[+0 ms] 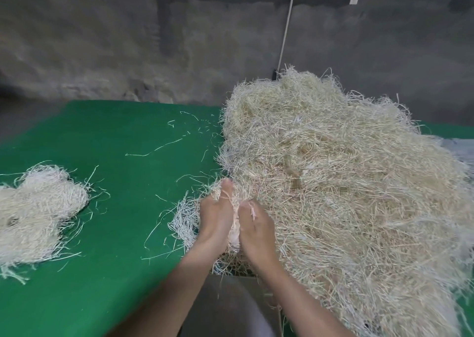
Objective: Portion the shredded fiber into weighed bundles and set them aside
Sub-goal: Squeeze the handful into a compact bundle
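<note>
L hand (216, 215) & R hand (255, 227) grip pile (333, 183) edge, ctr; bundle (38, 208) far left on tabletop (115, 272), stray strands (154, 150) between.

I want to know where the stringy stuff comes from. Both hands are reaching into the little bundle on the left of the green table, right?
Not quite. In the head view, the left hand and right hand are reaching into the big pile on the right of the green table. The little bundle on the left lies apart from both hands.
</note>
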Demonstrator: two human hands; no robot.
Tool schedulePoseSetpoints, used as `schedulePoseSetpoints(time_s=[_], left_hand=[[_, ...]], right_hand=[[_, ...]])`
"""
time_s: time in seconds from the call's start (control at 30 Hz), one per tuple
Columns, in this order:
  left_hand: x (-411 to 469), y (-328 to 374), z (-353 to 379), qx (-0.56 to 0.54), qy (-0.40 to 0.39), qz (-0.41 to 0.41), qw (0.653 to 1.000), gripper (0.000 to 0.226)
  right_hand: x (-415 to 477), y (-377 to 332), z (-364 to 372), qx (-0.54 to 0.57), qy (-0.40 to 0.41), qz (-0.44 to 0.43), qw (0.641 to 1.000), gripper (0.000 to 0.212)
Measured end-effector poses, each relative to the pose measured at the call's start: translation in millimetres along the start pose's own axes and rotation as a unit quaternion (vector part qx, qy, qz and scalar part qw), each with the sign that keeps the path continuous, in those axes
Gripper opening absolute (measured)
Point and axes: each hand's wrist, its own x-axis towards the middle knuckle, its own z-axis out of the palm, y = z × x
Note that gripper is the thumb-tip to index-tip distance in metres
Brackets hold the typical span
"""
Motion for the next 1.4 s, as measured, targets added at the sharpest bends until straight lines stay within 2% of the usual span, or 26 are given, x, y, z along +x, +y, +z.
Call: schedulePoseSetpoints(time_s=[0.07,0.13,0.17,0.23,0.3,0.37,0.43,0.5,0.53,0.6,0.63,0.7,0.73,0.87,0.9,0.93,0.97,1.0,1.03,1.1,1.17,1.2,1.23,1.3,1.4], left_hand=[[-6.2,-2.3,3.0,0.026,-0.022,-0.042,0.999,0.087],[-2.3,2.0,1.2,0.018,-0.032,-0.058,0.998,0.084],[5.1,0.9,-2.4,-0.039,-0.037,-0.073,0.996,0.08],[9.9,-1.1,-6.4,-0.124,-0.042,-0.094,0.987,0.063],[-1.4,-8.9,-1.0,-0.039,-0.061,-0.09,0.993,0.05],[-11.1,-16.4,2.8,0.058,-0.064,-0.077,0.993,0.047],[-9.2,-11.3,0.7,0.128,-0.042,-0.012,0.991,0.03],[4.8,3.3,-6.0,0.165,-0.024,0.076,0.983,0.018],[14.3,6.8,-8.5,0.175,-0.022,0.103,0.979,0.022],[19.4,9.6,-9.2,0.145,-0.024,0.116,0.982,0.049],[16.2,8.0,-7.9,0.089,-0.032,0.104,0.99,0.055],[9.0,-0.2,-11.7,-0.096,-0.041,0.05,0.993,0.046],[5.1,-5.9,-15.6,-0.168,-0.048,0.022,0.984,0.041],[-14.6,-32.9,-24.9,-0.304,-0.131,-0.125,0.936,0.056],[-20.6,-33.0,-23.8,-0.328,-0.155,-0.155,0.919,0.06],[-25.4,-31.5,-21.1,-0.337,-0.166,-0.169,0.911,0.064],[-29.6,-27.0,-18.5,-0.307,-0.17,-0.155,0.923,0.06],[-26.8,-24.7,-15.5,-0.268,-0.166,-0.137,0.939,0.052],[-19.3,-26.0,-13.1,-0.215,-0.102,-0.113,0.965,0.047],[-6.2,-20.9,-16.4,-0.163,0.031,-0.071,0.984,0.05],[-2.2,-13.8,-17.1,-0.095,0.059,-0.044,0.993,0.045],[-2.8,-12.4,-15.4,-0.073,0.041,-0.013,0.996,0.03],[-2.7,-13.9,-14.1,-0.049,0.026,0.023,0.998,0.017],[-0.6,-12.1,-11.4,-0.062,0.012,0.026,0.998,0.015],[-7.2,-20.9,-24.8,-0.17,-0.066,-0.028,0.983,0.062]], right_hand=[[4.6,-2.1,-6.4,0.039,0.015,0.034,0.999,0.013],[-8.1,-11.6,1.6,0.118,-0.027,0.06,0.991,0.029],[-15.4,-15.2,10.2,0.135,-0.062,0.06,0.987,0.037],[-24.1,-24.6,19.1,0.105,-0.114,0.017,0.988,0.041],[-7.5,-25.4,8.3,0.078,-0.121,0.018,0.989,0.04],[14.6,-18.1,-10.2,0.12,-0.096,0.06,0.986,0.047],[10.6,-11.2,-11.4,0.166,-0.111,0.067,0.978,0.047],[-13.3,-10.5,3.7,0.268,-0.134,0.111,0.948,0.052],[-23.8,-13.1,10.0,0.314,-0.136,0.142,0.929,0.054],[-19.5,-15.9,10.6,0.381,-0.101,0.208,0.895,0.051],[-8.3,-15.7,7.5,0.42,-0.078,0.256,0.867,0.052],[12.9,-20.1,-3.4,0.512,-0.045,0.338,0.789,0.054],[20.9,-23.6,-7.9,0.525,-0.023,0.354,0.774,0.053],[35.5,-31.1,-10.9,0.495,0.065,0.335,0.799,0.026],[34.2,-29.3,-6.9,0.457,0.077,0.314,0.829,0.018],[28.8,-27.0,-2.0,0.385,0.085,0.272,0.878,0.013],[20.2,-24.1,4.0,0.285,0.086,0.206,0.932,0.016],[10.1,-20.2,9.5,0.192,0.071,0.128,0.97,0.024],[0.6,-16.2,13.1,0.119,0.048,0.053,0.99,0.032],[-7.9,-11.1,12.7,0.056,0.02,-0.033,0.998,0.046],[-5.4,-11.2,8.3,0.076,-0.013,-0.046,0.996,0.052],[-6.0,-13.3,6.8,0.081,-0.036,-0.04,0.995,0.049],[-7.4,-16.0,7.2,0.085,-0.053,-0.028,0.995,0.043],[-10.3,-16.5,10.7,0.107,-0.023,-0.002,0.994,0.027],[-2.7,-10.5,11.8,0.178,0.075,0.046,0.98,0.026]])
